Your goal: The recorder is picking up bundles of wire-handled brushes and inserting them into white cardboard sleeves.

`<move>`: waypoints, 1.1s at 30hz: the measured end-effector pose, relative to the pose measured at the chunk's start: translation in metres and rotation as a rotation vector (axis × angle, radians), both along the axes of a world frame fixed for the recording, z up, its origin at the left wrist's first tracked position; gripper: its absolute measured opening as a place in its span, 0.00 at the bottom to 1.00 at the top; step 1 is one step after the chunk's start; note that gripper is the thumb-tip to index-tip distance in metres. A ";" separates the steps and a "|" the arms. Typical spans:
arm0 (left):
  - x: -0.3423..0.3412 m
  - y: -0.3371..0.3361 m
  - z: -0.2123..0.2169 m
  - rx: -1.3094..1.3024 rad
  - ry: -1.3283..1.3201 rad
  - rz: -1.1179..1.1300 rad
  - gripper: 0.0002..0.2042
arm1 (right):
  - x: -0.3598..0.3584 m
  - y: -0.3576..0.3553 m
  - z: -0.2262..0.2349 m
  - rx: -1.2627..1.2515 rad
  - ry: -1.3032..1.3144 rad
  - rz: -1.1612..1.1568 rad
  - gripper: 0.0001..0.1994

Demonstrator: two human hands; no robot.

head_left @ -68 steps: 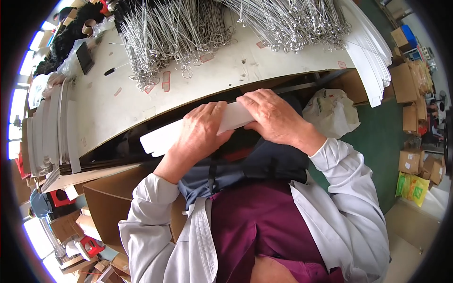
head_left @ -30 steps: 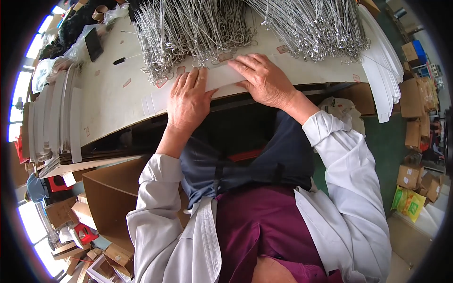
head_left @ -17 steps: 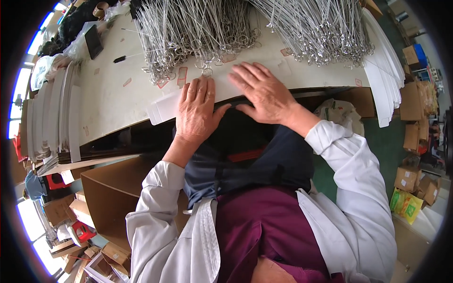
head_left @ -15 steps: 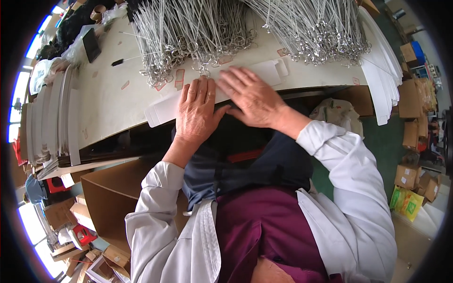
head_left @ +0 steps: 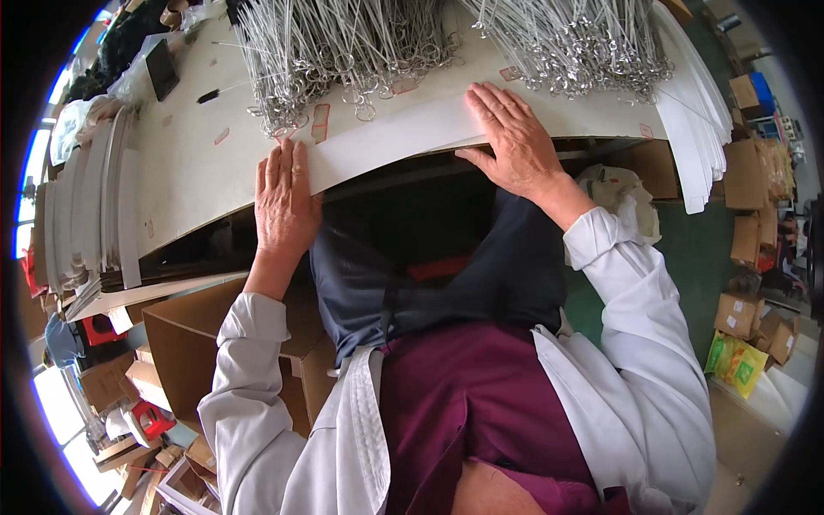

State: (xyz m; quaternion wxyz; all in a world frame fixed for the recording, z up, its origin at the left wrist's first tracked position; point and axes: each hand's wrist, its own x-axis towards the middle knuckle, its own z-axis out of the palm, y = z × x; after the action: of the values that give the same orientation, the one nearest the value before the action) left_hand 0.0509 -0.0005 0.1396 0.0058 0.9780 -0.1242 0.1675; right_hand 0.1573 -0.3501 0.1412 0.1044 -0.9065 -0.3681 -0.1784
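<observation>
White card strip (head_left: 390,142) lay flat at the near edge of the counter (head_left: 184,180), between both hands. Its long axis ran left to right along that edge, right end set farther out. Left hand (head_left: 287,204): fingers straight, nearly together, laid at the strip's left end, not curled round it. Right hand (head_left: 522,150): fingers extended over the right part, thumb well parted; firm hold could not be confirmed. Counter surface was pale, bearing reddish marks (head_left: 321,123). Farther back lay two heaps of looped metal wires (head_left: 571,56). Beyond, at right, were green floor (head_left: 687,270) and brown cartons (head_left: 740,315).
</observation>
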 end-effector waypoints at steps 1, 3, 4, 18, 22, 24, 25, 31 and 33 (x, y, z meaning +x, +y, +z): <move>-0.003 0.003 0.000 0.021 0.005 0.008 0.36 | 0.000 -0.001 -0.001 0.051 0.012 0.040 0.35; -0.014 0.003 0.002 0.044 0.009 0.014 0.35 | 0.000 -0.007 0.000 0.102 0.024 0.077 0.33; -0.021 0.001 0.004 0.045 0.032 0.015 0.34 | 0.000 -0.013 0.001 0.131 0.001 0.137 0.29; -0.028 -0.093 0.060 -0.629 0.721 -0.019 0.27 | -0.064 0.033 0.042 0.423 0.098 0.291 0.22; -0.038 -0.094 0.048 -0.610 0.613 0.070 0.27 | -0.086 0.008 0.029 0.545 0.165 0.089 0.24; -0.046 -0.100 0.043 -0.611 0.577 0.048 0.27 | -0.099 0.011 0.020 0.587 0.189 0.071 0.22; -0.049 -0.103 0.042 -0.616 0.537 0.034 0.27 | -0.103 0.014 0.013 0.613 0.209 0.073 0.22; -0.064 -0.110 0.023 -0.604 0.511 0.049 0.31 | -0.126 0.033 -0.007 0.898 0.543 0.034 0.15; -0.068 -0.113 0.021 -0.596 0.509 0.066 0.33 | -0.128 0.033 -0.008 0.975 0.695 -0.006 0.13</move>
State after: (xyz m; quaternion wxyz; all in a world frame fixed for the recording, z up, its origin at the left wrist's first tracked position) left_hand -0.0171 -0.1132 0.1601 0.3147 0.9472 -0.0335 -0.0516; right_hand 0.0288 -0.3174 0.1328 0.6219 -0.7605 -0.1855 -0.0201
